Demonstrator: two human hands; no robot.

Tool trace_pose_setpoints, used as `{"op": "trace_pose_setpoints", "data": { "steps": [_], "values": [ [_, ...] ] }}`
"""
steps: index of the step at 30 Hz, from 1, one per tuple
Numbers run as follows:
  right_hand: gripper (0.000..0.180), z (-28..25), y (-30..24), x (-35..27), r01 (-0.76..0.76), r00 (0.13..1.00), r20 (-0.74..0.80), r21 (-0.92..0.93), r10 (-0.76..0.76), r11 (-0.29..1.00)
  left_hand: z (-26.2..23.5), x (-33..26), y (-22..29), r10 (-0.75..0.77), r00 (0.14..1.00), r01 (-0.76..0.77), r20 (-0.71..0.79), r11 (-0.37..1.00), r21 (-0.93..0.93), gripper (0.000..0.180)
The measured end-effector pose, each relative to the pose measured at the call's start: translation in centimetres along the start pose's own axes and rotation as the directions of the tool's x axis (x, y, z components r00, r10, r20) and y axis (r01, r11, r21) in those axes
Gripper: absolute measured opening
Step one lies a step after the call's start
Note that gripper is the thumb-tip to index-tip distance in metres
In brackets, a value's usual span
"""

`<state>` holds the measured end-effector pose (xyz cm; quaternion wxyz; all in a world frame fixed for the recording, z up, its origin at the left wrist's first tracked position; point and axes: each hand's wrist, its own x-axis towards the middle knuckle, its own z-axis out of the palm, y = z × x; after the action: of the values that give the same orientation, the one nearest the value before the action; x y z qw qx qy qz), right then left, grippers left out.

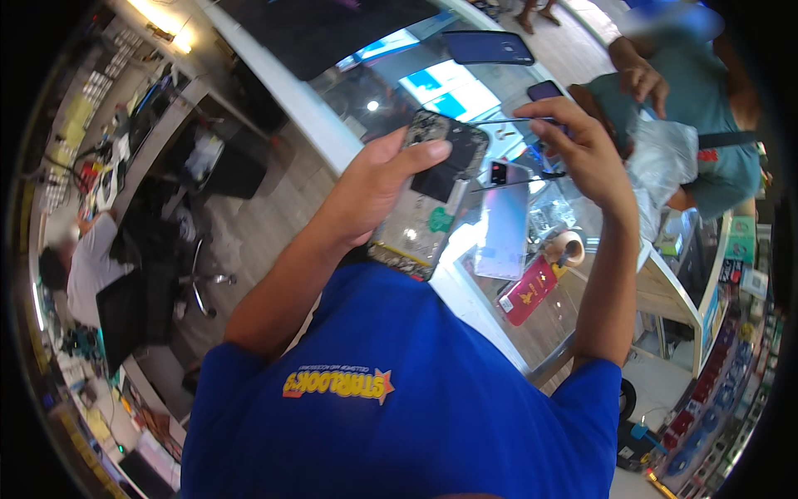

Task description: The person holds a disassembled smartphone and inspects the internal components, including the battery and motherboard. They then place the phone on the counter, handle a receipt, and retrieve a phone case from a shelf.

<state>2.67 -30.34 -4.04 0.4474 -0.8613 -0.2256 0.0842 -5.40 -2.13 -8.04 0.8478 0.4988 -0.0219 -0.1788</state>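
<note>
Glass display counter (349,100) is the largest thing I see: it runs under and beyond both hands, its white front edge curving from upper left down past the left forearm. Left of that edge is open floor, room to swing the left elbow. Right of the right forearm the counter corner and a packed shelf (731,349) close in.

One opened phone (428,195), back cover off and insides showing, sits upright in the left hand (378,187); fingers wrapped behind it, thumb pressed on its upper face. Firm grasp.

Right hand (582,154) is just beside the phone's top right corner, pinched on thin tweezers (511,122). I count two slim dark prongs, tips reaching toward the phone.

On the glass below the right hand: one pale phone back cover (505,224), one red case (529,291), one tape roll (569,245). Beyond the hands: two dark phones (489,47).

Another person's hand (642,79) is beyond the right hand, well apart.
</note>
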Motion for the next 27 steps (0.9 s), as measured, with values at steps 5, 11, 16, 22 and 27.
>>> {"op": "trace_pose_setpoints", "data": {
  "steps": [5, 11, 16, 22, 27],
  "values": [
    [0.039, 1.7, 0.0, 0.7, -0.109, 0.988, -0.073, 0.282, 0.135, 0.953, 0.3, -0.8, 0.0, 0.053, 0.996, -0.061, -0.07, 0.991, -0.122, 0.04],
    [0.057, 2.1, -0.4, 1.3, -0.127, 0.96, -0.145, 0.534, 0.238, 0.836, 0.3, -0.7, 0.2, 0.236, 0.963, -0.253, -0.131, 0.958, -0.131, 0.037],
    [0.056, 3.4, -0.3, 0.9, -0.276, 0.918, -0.131, 0.466, 0.374, 0.841, 1.7, -0.4, 0.6, 0.436, 0.883, -0.43, -0.173, 0.9, 0.071, 0.029],
    [0.061, 5.3, -2.2, 1.1, -0.4, 0.913, 0.213, 0.628, 0.347, 0.667, 2.9, 0.1, 0.4, 0.505, 0.857, -0.481, -0.105, 0.856, 0.191, 0.029],
    [0.067, 8.0, -4.6, 1.6, -0.414, 0.891, 0.231, 0.765, 0.39, 0.493, 3.4, 0.0, -0.1, 0.492, 0.87, -0.448, -0.025, 0.812, 0.374, 0.033]
  ]
}}
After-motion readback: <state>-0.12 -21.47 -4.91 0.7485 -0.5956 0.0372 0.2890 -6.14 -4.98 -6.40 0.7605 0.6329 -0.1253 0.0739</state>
